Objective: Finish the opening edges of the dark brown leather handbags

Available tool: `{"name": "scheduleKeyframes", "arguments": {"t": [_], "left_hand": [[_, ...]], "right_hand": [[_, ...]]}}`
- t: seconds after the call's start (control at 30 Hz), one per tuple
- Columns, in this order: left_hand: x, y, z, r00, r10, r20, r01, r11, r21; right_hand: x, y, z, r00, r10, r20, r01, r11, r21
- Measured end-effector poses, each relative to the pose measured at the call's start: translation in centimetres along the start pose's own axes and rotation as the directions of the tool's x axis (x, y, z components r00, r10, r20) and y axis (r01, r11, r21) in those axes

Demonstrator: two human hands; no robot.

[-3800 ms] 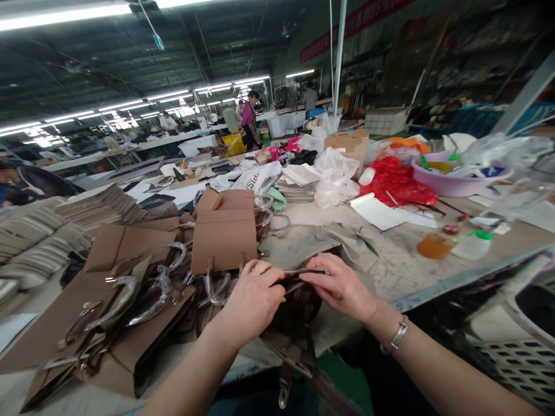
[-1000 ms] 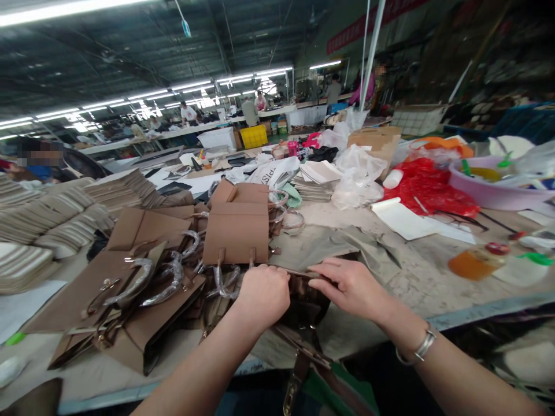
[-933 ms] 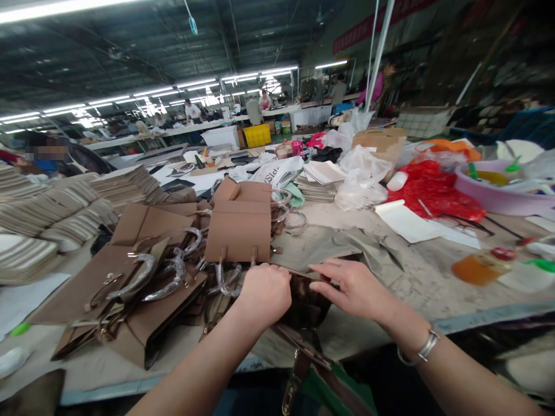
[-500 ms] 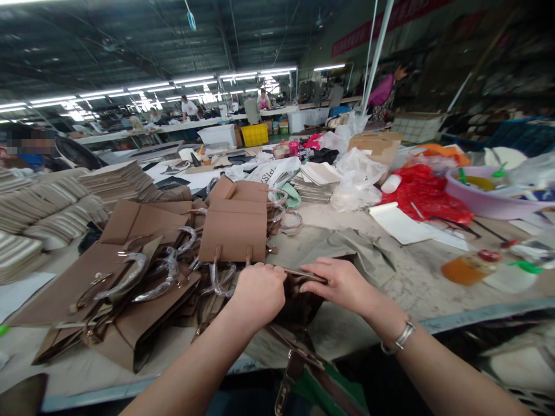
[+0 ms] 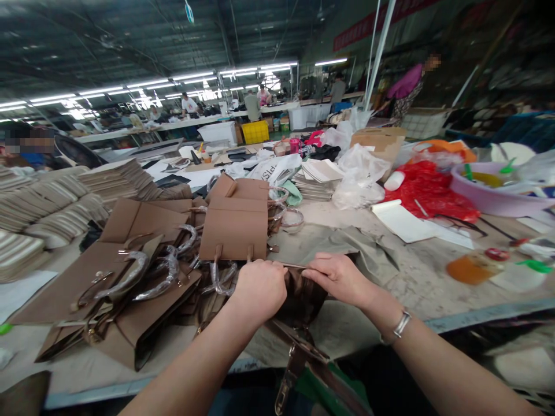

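Note:
Both my hands grip the top edge of a brown handbag (image 5: 303, 300) at the front of the table. My left hand (image 5: 262, 289) is closed in a fist on the edge. My right hand (image 5: 336, 278) pinches the same edge a little further right, thumb towards me. Below, a strap with a metal buckle (image 5: 286, 370) hangs over the table's front edge. Beyond my left hand lies a pile of brown handbags (image 5: 234, 228), their handles (image 5: 167, 274) wrapped in clear plastic. The bag's lower part is dark and partly hidden by my left forearm.
Stacks of cut panels (image 5: 47, 202) stand at the left. At the right are an open notebook (image 5: 403, 221), a red plastic bag (image 5: 427, 188), a lilac basin (image 5: 485, 193) and a bottle of amber liquid (image 5: 472, 268). Co-workers are further back, one in a purple top (image 5: 405, 84).
My right hand's fingers have closed down over the bag's edge, and the edge between my hands looks straighter. My left hand stays in place. The person in purple has turned and leaned.

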State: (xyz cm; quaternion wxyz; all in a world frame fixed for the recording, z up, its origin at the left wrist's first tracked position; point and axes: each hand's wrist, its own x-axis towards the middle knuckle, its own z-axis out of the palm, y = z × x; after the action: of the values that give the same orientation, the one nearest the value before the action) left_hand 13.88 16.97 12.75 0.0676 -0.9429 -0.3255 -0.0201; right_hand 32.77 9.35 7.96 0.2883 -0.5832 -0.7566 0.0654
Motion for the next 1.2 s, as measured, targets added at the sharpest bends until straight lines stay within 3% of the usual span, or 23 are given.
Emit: {"name": "scheduleKeyframes", "arguments": {"t": [0.3,0.43,0.87,1.03,1.2], "left_hand": [[0.3,0.4,-0.2,0.999,-0.042,0.016,0.042,0.999,-0.016],[0.3,0.3,-0.3,0.998,-0.045,0.036,0.046,0.999,-0.03],[0.3,0.2,0.3,0.997,-0.058,-0.044,0.056,0.998,-0.035],[0.1,0.1,0.0,0.999,0.001,-0.035,-0.003,0.998,-0.057],[0.1,1.4,-0.3,0.993,0.117,-0.031,-0.119,0.988,-0.094]], "right_hand": [[0.1,-0.4,0.0,0.999,-0.034,-0.007,0.031,0.97,-0.241],[0.1,-0.4,-0.6,0.997,-0.04,0.067,0.054,0.972,-0.229],[2.9,-1.5,0.1,0.996,0.025,0.091,0.008,0.938,-0.348],[1.5,-1.5,-0.2,0.998,0.0,0.064,0.022,0.943,-0.332],[-2.2,-2.1,-1.5,1.0,0.023,0.005,-0.021,0.966,-0.257]]}}
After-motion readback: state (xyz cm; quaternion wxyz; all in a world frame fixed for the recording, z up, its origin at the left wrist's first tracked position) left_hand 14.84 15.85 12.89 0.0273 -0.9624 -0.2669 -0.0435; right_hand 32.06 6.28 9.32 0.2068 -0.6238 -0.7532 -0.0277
